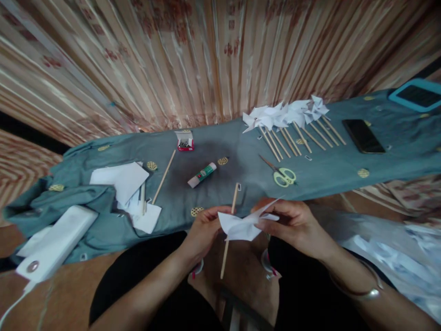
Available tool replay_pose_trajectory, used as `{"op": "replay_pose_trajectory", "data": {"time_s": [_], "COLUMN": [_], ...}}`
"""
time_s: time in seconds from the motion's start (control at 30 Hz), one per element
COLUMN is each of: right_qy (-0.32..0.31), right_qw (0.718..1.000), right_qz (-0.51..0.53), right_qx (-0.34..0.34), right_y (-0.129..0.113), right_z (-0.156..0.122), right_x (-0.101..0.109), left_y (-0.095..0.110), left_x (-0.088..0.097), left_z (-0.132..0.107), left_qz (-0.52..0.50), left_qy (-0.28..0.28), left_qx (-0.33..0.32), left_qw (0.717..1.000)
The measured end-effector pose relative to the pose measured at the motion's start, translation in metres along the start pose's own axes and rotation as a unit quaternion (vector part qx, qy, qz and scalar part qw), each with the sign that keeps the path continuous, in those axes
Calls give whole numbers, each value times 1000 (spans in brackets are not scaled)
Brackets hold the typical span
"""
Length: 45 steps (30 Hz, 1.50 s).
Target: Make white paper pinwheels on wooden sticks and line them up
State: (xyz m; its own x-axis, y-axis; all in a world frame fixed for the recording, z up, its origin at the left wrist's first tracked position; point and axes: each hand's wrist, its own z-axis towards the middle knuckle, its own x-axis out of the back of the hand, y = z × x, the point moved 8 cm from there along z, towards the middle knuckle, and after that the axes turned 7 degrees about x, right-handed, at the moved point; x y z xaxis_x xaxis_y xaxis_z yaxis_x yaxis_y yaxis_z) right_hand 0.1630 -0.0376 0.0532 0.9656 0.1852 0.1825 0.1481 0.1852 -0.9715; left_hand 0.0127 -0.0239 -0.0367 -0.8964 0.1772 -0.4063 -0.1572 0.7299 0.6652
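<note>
On my feed, going L to R: a wht device [58,243] sits near L, w/ a paper pile [119,177] & a loose stick [163,177] just R of it. Farther back there's a small red box [185,146], lid up; a glue stick [202,175] lies nearer. Near ctr, my L hand [203,232] is closed in a pinch at the L edge of the folded paper [241,230], w/ a wooden stick [224,257] running behind it; can't tell how much of that grip is on the stick. My R hand [296,223] pinches the paper's R flap. So the pc is held up btwn both hands, by the near edge of the teal cloth [327,174]. Prob. v. light, crisp at folds, floppy at tips, easy to crease or tear: best held softly by the folded middle, w/ firmer pressure kept for the stiff stick. Farther R: scissors [284,177], a far row of pinwheels [285,115], phone [363,136], blue-framed tablet [418,95].
</note>
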Motion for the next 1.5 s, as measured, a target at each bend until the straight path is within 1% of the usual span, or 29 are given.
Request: {"op": "replay_pose_trajectory", "data": {"time_s": [0.07,0.17,0.23,0.3,0.4,0.5,0.6,0.8,0.93,1.03,1.13,1.27,1.4,1.5], "right_qy": [-25,-35,-34,-37,-42,-35,-33,-27,-26,-20,-25,-26,-10,-10], "right_qw": [999,996,992,987,978,969,963,954,953,951,942,932,927,929], "right_qz": [-31,-82,-118,-150,-191,-219,-236,-266,-269,-272,-292,-318,-331,-328], "right_qx": [-3,12,25,40,74,106,122,134,136,147,163,175,176,170], "right_y": [12,28,34,37,36,34,36,44,45,41,39,40,40,40], "right_z": [-7,-15,-18,-18,-14,-7,-2,2,4,7,7,5,6,8], "right_x": [-3,-6,-7,-8,-9,-10,-11,-12,-13,-14,-16,-17,-16,-16], "left_y": [-23,-53,-65,-71,-72,-71,-72,-79,-78,-76,-74,-75,-76,-78], "left_x": [3,11,17,21,21,17,16,18,17,18,20,17,17,19], "left_z": [3,12,18,21,23,24,26,31,31,30,29,27,27,26], "left_qz": [0,-7,-25,-46,-71,-81,-78,-63,-64,-54,-46,-59,-58,-45], "left_qy": [10,22,30,44,54,45,41,27,23,31,46,45,47,53], "left_qx": [16,59,85,109,141,163,173,183,186,183,191,209,212,219], "left_qw": [1000,998,996,992,986,982,981,981,980,981,980,975,974,973]}}
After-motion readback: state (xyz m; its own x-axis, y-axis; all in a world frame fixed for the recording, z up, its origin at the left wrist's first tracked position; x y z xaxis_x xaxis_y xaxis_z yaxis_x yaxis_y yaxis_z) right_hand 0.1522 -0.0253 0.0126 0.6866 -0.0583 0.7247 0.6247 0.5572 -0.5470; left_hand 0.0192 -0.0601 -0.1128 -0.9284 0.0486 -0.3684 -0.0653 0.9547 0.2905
